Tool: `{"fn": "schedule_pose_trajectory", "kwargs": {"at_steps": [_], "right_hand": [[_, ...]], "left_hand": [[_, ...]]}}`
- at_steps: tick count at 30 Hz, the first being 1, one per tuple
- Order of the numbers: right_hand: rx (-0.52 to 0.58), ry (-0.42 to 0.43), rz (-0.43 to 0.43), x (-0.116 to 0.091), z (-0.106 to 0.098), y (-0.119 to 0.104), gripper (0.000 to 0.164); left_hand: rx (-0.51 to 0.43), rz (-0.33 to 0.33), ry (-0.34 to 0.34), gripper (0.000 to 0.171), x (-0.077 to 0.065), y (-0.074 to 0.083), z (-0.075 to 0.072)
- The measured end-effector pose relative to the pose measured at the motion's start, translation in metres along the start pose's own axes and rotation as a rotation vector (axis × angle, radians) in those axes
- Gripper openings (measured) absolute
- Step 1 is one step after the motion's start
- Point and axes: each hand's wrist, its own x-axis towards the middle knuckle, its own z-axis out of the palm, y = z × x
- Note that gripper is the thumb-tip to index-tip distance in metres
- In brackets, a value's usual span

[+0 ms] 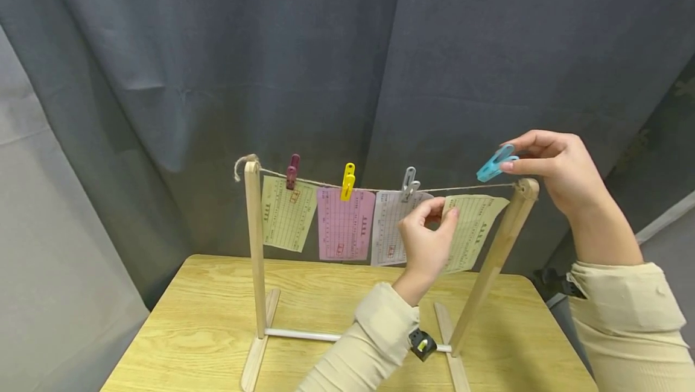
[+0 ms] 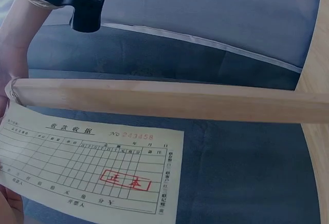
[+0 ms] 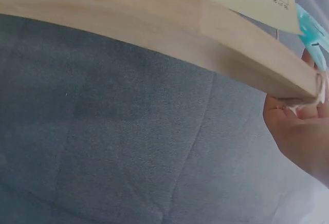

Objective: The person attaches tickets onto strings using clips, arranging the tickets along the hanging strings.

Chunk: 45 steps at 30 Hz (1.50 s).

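In the head view my left hand (image 1: 429, 238) pinches the left edge of a yellow receipt slip (image 1: 473, 229), which sits just below the string (image 1: 461, 188) near the right post. Above the string's right end, my right hand (image 1: 564, 169) pinches a light blue clothespin (image 1: 495, 164); the pin is apart from the slip. The left wrist view shows the slip's printed grid and red stamp (image 2: 126, 180), with the left fingers (image 2: 11, 206) at its edge. In the right wrist view the blue clothespin (image 3: 311, 34) shows partly behind the post's end.
A yellow slip (image 1: 288, 214) under a maroon clothespin (image 1: 292, 172), a pink slip (image 1: 345, 226) under a yellow one (image 1: 348, 182), and a white slip (image 1: 388, 229) under a grey one (image 1: 409, 181) hang leftward. The wooden stand (image 1: 254, 247) is on a wooden table (image 1: 179, 331).
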Motion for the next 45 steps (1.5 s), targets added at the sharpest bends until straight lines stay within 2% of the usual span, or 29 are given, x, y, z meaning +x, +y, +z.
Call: {"fn": "schedule_pose_trajectory", "kwargs": {"at_steps": [6, 10, 13, 19, 27, 37, 40, 45], "right_hand": [[0.017, -0.004, 0.003, 0.008, -0.006, 0.001, 0.024], [0.023, 0.009, 0.011, 0.012, -0.009, 0.002, 0.022], [0.020, 0.007, 0.025, 0.015, -0.010, 0.004, 0.021], [-0.064, -0.012, 0.066, 0.018, -0.011, 0.006, 0.018], [-0.152, -0.146, 0.085, 0.017, -0.008, 0.011, 0.015], [-0.313, -0.239, 0.114, 0.013, -0.008, 0.017, 0.015], [-0.364, -0.250, 0.134, 0.013, -0.008, 0.018, 0.013], [-0.415, -0.288, 0.132, 0.013, -0.008, 0.020, 0.012]], "left_hand": [[0.023, 0.002, 0.013, 0.009, 0.005, 0.027, -0.005], [0.033, 0.015, 0.018, 0.008, 0.007, 0.030, -0.005], [0.035, 0.015, 0.024, 0.008, 0.007, 0.030, -0.004], [0.036, -0.001, 0.029, 0.008, 0.006, 0.028, -0.002], [0.037, -0.030, 0.032, 0.010, 0.007, 0.029, -0.001], [0.028, -0.050, 0.027, 0.008, 0.006, 0.031, 0.000], [0.025, -0.051, 0.034, 0.008, 0.006, 0.026, 0.001], [0.043, -0.036, 0.041, 0.009, 0.004, 0.002, 0.007]]}}
